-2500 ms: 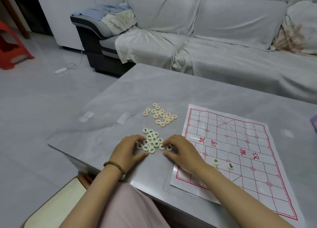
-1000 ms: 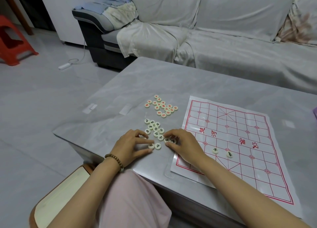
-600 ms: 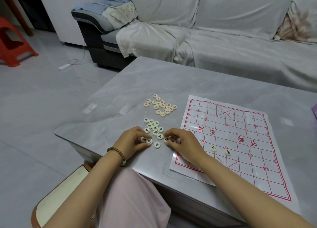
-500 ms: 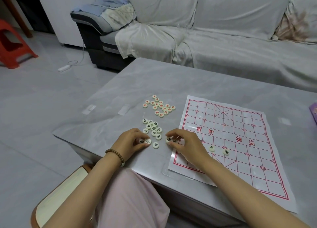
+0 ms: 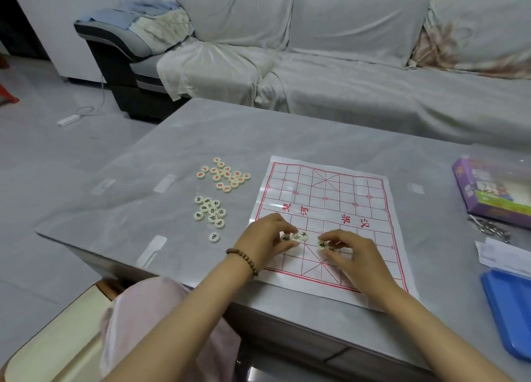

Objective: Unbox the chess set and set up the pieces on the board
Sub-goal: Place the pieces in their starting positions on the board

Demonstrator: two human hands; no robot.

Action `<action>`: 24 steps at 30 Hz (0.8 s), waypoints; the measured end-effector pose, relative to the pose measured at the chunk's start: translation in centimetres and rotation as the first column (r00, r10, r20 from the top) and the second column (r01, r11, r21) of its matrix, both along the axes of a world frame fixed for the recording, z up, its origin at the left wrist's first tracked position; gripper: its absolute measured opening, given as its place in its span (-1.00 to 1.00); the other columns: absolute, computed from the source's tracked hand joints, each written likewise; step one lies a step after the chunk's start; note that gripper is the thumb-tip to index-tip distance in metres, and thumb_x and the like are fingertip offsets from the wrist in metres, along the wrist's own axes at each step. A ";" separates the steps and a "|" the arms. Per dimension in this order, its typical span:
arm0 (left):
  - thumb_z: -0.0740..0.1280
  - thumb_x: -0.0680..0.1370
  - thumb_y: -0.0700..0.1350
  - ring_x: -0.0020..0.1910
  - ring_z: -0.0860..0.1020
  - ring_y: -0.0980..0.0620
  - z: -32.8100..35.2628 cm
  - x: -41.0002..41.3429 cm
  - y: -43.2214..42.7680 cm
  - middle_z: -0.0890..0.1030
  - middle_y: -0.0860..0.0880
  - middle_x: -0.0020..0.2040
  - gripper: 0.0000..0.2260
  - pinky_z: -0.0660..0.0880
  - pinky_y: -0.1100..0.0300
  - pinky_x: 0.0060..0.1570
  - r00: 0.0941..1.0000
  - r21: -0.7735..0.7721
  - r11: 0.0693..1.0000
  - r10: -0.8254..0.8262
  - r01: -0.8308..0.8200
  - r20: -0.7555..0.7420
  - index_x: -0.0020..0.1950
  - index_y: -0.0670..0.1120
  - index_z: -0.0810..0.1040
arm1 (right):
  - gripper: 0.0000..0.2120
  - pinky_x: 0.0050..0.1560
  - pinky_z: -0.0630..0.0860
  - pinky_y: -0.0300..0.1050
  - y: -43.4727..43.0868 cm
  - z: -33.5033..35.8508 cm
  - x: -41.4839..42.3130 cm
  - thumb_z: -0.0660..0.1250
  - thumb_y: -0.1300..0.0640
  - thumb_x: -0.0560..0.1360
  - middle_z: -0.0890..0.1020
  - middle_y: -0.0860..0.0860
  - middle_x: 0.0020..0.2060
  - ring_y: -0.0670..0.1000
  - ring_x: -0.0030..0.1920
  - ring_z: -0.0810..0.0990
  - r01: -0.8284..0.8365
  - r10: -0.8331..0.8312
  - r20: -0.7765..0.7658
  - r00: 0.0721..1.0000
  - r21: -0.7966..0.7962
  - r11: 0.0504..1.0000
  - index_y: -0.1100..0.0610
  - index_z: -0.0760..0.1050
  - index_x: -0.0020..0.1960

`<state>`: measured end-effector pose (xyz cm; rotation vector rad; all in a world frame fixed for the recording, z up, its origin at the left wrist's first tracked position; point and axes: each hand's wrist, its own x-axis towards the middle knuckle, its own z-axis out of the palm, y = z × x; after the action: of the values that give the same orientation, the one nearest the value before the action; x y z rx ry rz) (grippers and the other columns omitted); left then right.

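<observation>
The unboxing looks done: the purple box [image 5: 485,192] sits at three o'clock of the board [image 5: 330,192], which lies flat on the grey table [image 5: 201,128]. Setting up, by my judgement, has barely begun. Both hands are over the near half of the board, towards its six o'clock. The left hand [image 5: 265,238] has its fingers curled round a couple of black pieces [image 5: 296,237], and another disc [image 5: 304,234] touches its fingertips; I cannot tell whether that one lies free. The right hand [image 5: 355,252] pinches a single piece [image 5: 322,245] just beside them. No piece clearly stands alone on the grid. At nine o'clock of the board lies the black pile [image 5: 211,212], with a stray piece [image 5: 214,237] nearer the table edge, and at ten o'clock the red pile [image 5: 225,174] sits untouched. Nearly all the placing is left, the whole red side included.
</observation>
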<state>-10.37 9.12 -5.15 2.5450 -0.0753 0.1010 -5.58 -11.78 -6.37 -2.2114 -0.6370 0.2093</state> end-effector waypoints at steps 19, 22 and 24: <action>0.30 0.49 0.11 -0.10 0.46 0.17 -0.2 -2.0 4.0 0.49 0.14 0.05 -0.69 0.47 0.26 -0.05 0.983 -0.075 0.983 0.173 -0.168 0.066 0.19 0.06 0.52 | -0.80 0.05 0.40 -0.34 1.9 0.5 -0.1 0.41 0.06 0.45 0.52 -0.26 0.02 -0.19 0.02 0.46 0.000 0.005 0.116 0.993 -0.040 0.999 -0.17 0.48 0.01; 0.25 0.54 0.07 0.16 0.43 0.08 -0.6 -2.9 9.3 0.48 0.05 0.21 -0.67 0.38 0.21 0.11 0.948 0.024 0.950 0.310 -0.312 0.075 0.27 0.01 0.47 | -0.80 0.11 0.38 -0.30 6.4 0.6 -0.8 0.38 0.04 0.48 0.49 -0.27 0.08 -0.22 0.08 0.44 -0.101 0.101 0.064 0.993 0.000 0.995 -0.16 0.48 0.07; 0.18 0.58 0.05 0.33 0.33 0.01 -1.6 -3.1 12.3 0.39 -0.01 0.37 -0.61 0.28 0.16 0.27 0.937 0.068 0.934 0.350 -0.350 0.017 0.38 -0.03 0.37 | -0.73 0.18 0.35 -0.30 10.1 0.2 -1.0 0.37 0.02 0.49 0.48 -0.25 0.15 -0.21 0.14 0.42 -0.187 0.188 0.053 0.981 -0.023 0.982 -0.13 0.46 0.16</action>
<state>-13.43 21.41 -6.72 2.6023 0.3820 0.2469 -6.59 -1.71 -6.16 -2.1799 -0.8786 0.2520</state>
